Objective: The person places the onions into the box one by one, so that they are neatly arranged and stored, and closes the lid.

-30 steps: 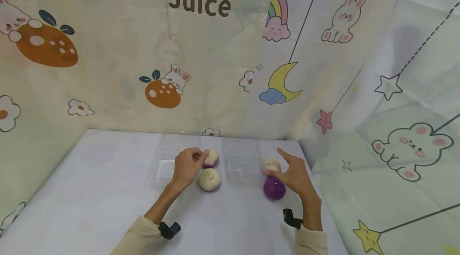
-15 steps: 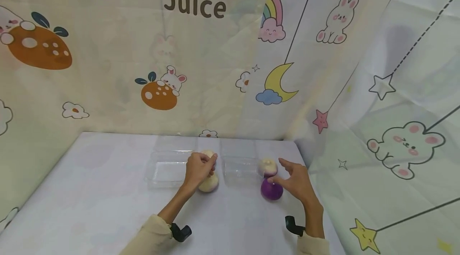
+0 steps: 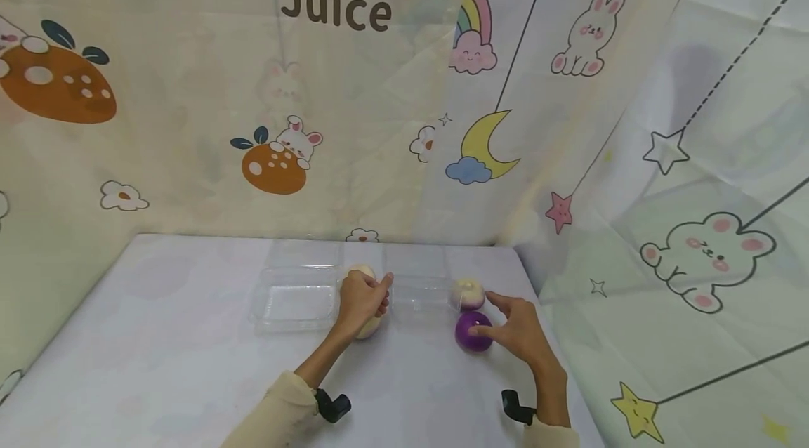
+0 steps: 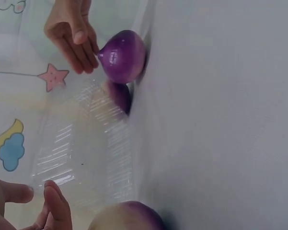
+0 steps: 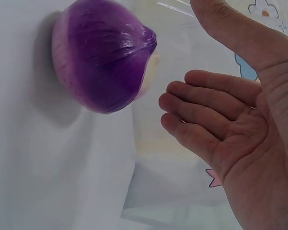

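Left hand [image 3: 362, 302]: centre of the head view, above the tabletop; thumb and fingers apart, no object visible between them in the left wrist view. Beneath and behind it, partly hidden: two cream, rounded bulbs, the far bulb [image 3: 362, 269] and the near bulb [image 3: 370, 328]. Contact with either cannot be told.

Right hand [image 3: 521, 327]: right of centre, fingers extended, thumb spread, gripping nothing. Nearest to it, a glossy purple, onion-shaped bulb with a pointed tip [image 3: 471, 333]; the thumb overlaps its edge in the head view, while the right wrist view shows a gap before the fingers. Just beyond, a cream-and-purple round bulb [image 3: 468, 293], close to the purple one.

Clear plastic rectangular containers, two: the left container [image 3: 270, 318], left of the left hand; the right container [image 3: 420, 302], between the hands, its right edge beside the cream-and-purple bulb.

White tabletop [image 3: 158, 364]: far edge along the printed cloth backdrop [image 3: 189, 153], right edge slanting down beyond the right hand, left edge running to the lower left. White surface extends between the forearms and widely left of the left container.
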`<state>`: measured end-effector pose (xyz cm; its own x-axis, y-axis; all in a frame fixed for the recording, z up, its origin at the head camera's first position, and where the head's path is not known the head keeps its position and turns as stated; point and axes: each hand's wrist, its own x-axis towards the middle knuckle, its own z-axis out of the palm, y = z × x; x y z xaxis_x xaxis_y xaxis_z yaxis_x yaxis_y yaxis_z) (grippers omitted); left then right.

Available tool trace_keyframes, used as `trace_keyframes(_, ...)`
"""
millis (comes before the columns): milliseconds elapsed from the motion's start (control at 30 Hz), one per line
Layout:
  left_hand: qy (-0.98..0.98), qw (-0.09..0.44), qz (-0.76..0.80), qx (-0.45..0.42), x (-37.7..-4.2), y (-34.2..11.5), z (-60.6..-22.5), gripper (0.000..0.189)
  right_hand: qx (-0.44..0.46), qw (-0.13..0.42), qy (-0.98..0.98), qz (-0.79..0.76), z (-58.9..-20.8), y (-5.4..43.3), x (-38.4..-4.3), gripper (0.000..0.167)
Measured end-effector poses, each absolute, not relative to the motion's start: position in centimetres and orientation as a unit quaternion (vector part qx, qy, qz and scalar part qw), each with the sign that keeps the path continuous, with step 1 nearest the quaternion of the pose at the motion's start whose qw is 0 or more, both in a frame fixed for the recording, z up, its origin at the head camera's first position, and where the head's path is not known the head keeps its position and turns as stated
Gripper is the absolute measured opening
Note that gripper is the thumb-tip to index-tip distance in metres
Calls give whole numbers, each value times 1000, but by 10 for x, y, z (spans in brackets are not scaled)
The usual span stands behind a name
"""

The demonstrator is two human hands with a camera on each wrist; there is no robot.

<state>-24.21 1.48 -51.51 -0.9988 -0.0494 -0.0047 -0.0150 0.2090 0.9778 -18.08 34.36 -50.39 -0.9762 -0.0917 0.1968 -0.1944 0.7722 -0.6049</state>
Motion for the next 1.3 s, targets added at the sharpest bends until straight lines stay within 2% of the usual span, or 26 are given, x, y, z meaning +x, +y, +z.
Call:
trace_keyframes(567,-737,-38,-675,21,-239,14,-512,30,62,43,-937,340,-525,345,-175,90)
trace_keyframes(867,-722,-51,-689,29,-236,14,-513,24,78,49,-939,333,-536,346,-177,90)
trace_keyframes(1300,-724,-64,-686,32,-229,16,-516,24,70,57,-936,341,-544,349,-175,82)
